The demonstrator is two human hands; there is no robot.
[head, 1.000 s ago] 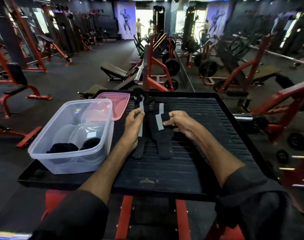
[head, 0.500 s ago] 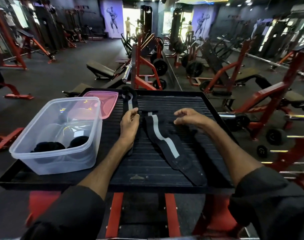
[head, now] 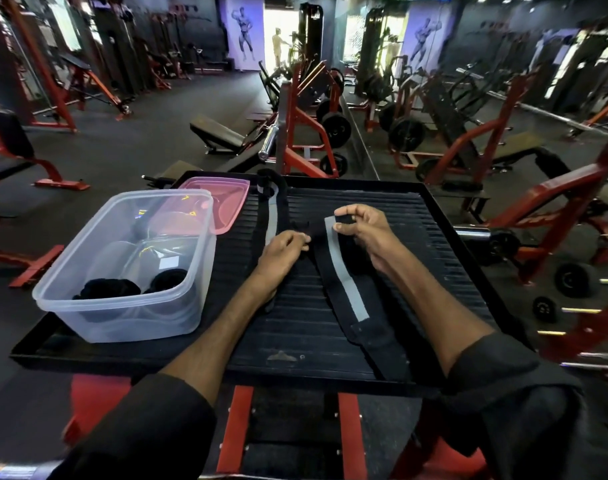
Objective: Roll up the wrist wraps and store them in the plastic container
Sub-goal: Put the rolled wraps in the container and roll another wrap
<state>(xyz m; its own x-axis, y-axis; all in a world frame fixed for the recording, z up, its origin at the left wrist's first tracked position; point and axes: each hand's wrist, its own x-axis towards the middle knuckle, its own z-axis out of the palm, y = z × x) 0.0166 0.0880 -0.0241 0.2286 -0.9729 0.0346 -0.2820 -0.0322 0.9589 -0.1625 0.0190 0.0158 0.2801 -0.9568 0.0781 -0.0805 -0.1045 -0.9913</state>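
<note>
right hand (head: 359, 233): was open above the wrap 0.5 s ago; now fingers pinched on the far end of the striped wrap (head: 347, 289), folding it back, first turn of a roll
left hand (head: 283, 245): fingers curled, tips at the wrap's far end beside the right hand; has left the 2nd wrap (head: 271, 216); actual grip, cannot tell
striped wrap: flat on the black tray (head: 434, 258), tail running toward the near edge
2nd wrap: unrolled, between lid (head: 223, 199) and hands
container (head: 129, 271): open, left on tray, 2 dark rolls (head: 136, 285) inside
meaning: rolling of this wrap starting; 2 left to store
</note>
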